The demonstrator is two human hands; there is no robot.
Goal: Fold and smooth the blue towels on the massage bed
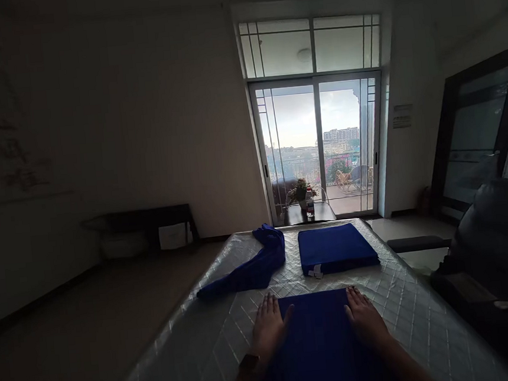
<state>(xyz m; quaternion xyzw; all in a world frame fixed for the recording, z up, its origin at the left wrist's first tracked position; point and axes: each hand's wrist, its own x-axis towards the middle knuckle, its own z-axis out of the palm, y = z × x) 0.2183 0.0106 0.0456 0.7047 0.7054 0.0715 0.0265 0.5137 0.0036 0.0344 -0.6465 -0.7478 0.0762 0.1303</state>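
A blue cloth [320, 339] lies spread flat on the quilted mattress [197, 349] right in front of me. My left hand [268, 327] rests palm down on the cloth's left edge, fingers together and flat. My right hand [363, 317] lies flat on its right side in the same way. Neither hand grips anything. Further back sits a neatly folded blue cloth [335, 248] with a white tag at its near edge. To its left a crumpled blue cloth [252, 268] lies in a loose twisted strip.
A glass balcony door [320, 146] lets in light at the far end; a small table with a plant and bottle [305, 201] stands before it. A dark sofa [495, 252] is on the right, a low bench [141, 227] by the left wall.
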